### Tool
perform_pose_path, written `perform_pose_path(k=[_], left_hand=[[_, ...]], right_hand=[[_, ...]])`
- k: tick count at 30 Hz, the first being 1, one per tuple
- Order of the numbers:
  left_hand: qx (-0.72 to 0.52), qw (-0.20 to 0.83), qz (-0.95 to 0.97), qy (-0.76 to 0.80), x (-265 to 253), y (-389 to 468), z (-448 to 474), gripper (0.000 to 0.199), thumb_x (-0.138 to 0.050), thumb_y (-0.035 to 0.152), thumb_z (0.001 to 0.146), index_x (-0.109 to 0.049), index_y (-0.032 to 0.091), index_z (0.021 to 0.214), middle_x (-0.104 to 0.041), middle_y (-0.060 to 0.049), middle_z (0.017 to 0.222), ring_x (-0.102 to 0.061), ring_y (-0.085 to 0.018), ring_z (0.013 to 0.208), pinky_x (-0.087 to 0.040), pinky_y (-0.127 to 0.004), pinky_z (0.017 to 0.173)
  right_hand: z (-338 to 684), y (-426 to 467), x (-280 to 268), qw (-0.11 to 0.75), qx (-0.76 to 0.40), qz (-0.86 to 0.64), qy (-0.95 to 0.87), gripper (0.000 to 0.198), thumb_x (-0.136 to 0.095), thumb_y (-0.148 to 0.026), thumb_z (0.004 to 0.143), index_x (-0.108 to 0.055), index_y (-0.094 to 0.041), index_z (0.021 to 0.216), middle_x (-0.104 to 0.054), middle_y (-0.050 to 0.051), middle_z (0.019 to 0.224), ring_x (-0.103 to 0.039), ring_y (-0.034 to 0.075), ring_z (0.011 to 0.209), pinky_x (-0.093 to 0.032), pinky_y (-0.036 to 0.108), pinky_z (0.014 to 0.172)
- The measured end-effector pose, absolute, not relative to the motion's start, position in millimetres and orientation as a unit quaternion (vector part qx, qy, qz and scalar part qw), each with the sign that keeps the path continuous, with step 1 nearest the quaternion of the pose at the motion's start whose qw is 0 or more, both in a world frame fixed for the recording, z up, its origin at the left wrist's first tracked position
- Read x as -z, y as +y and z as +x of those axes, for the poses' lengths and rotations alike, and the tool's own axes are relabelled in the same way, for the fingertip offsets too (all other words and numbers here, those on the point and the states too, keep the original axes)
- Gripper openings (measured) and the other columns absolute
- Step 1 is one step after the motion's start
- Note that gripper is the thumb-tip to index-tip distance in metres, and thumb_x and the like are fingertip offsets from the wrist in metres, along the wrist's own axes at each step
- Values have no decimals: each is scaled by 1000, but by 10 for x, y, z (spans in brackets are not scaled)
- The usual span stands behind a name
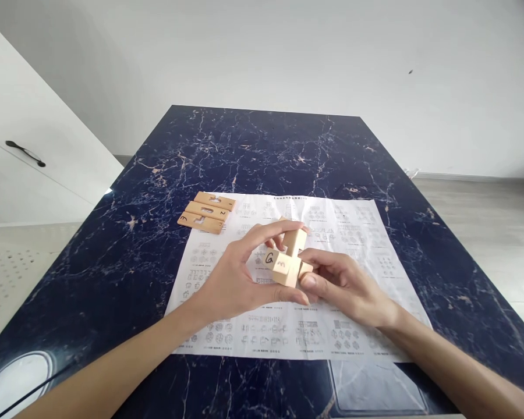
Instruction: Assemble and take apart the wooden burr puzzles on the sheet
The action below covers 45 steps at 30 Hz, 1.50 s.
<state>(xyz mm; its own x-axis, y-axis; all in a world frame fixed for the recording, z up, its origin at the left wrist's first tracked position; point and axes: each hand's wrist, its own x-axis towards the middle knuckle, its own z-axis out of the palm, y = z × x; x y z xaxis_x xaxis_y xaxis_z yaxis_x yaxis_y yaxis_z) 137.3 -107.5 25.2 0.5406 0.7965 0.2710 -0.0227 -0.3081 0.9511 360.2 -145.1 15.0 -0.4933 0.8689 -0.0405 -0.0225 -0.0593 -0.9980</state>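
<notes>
Holding the pale wooden block puzzle (293, 269), you have both hands over the middle of a white printed sheet (362, 244). Your left hand (236, 276) makes a wide C, with the thumb on the near side and a finger over the far end. Your right hand (349, 285) is pinched nearly closed, thumb and fingers on the short bit sticking out at the right. Black marks show on the blocks. I can't tell if the puzzle touches the sheet.

Farther off, three flat wooden pieces (194, 208) lie side by side on the sheet's far left corner. Each has a cut-out hole.

Under everything is your dark blue marble-look table (262, 145). Past it stands a white wall (266, 52).
</notes>
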Motion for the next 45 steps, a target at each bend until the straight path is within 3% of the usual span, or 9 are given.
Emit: perform_pose_path(k=[7,11,15,20,23,26,32,37,45], left_hand=[[-399,511,702,295,-222,-1083,1374,82,-101,41,69,-65,36,142,-71,-9,137,-68,-30,117,-56,-49,103],[-380,536,702,274,-221,-1089,1364,78,-99,39,73,-65,37,143,-71,-8,138,-68,-31,122,-54,-51,109],[-359,560,710,233,-225,-1096,1359,82,-102,39,67,-68,36,141,-74,-7,130,-71,-31,112,-56,-53,107],[-371,559,719,184,-251,-1091,1376,84,-104,39,63,-69,38,139,-75,-6,130,-70,-33,120,-53,-54,111],[-381,551,724,167,-288,-1103,1392,82,-103,37,65,-69,39,139,-76,-5,132,-71,-33,120,-53,-54,112],[-389,542,717,202,-291,-1126,1397,79,-101,38,69,-69,38,141,-76,-7,134,-70,-34,124,-54,-52,111],[-398,537,698,255,-228,-1126,1387,84,-102,39,68,-66,39,144,-73,-6,140,-65,-35,133,-55,-50,110],[-383,544,707,238,-280,-1126,1391,80,-101,33,69,-68,39,141,-73,-6,140,-66,-34,131,-54,-50,110],[-391,524,729,202,-285,-1078,1381,80,-101,32,68,-67,39,141,-73,-6,138,-67,-32,125,-54,-49,107]], right_hand=[[3570,-1471,-170,364,-600,-375,-605,31,-67,-48,104,-70,-17,107,-64,0,72,-53,13,63,-38,28,60],[3592,-1449,-130,324,-714,-298,-545,34,-62,-50,107,-67,-16,101,-56,-4,68,-40,10,56,-32,26,55],[3635,-1444,-73,250,-830,-212,-451,38,-66,-53,104,-65,-15,99,-47,-7,63,-29,7,48,-26,23,48],[3617,-1462,-6,197,-907,-147,-343,37,-68,-52,103,-61,-17,94,-34,-12,59,-19,5,42,-17,19,36],[3569,-1451,7,162,-932,-108,-304,50,-66,-63,99,-54,-20,79,-26,-14,52,-14,4,38,-15,18,31],[3534,-1454,-20,173,-924,-134,-312,57,-58,-70,100,-51,-20,73,-29,-12,50,-18,5,36,-16,18,30],[3504,-1517,-75,361,-755,-274,-474,38,-54,-52,111,-59,-18,95,-53,-6,66,-42,7,48,-38,23,50],[3496,-1522,-49,292,-786,-278,-468,54,-45,-62,111,-57,-19,82,-44,-7,56,-35,8,46,-33,25,48],[3520,-1505,-104,228,-848,-289,-381,54,-56,-68,102,-55,-20,77,-23,-14,51,-21,5,36,-23,19,34]])
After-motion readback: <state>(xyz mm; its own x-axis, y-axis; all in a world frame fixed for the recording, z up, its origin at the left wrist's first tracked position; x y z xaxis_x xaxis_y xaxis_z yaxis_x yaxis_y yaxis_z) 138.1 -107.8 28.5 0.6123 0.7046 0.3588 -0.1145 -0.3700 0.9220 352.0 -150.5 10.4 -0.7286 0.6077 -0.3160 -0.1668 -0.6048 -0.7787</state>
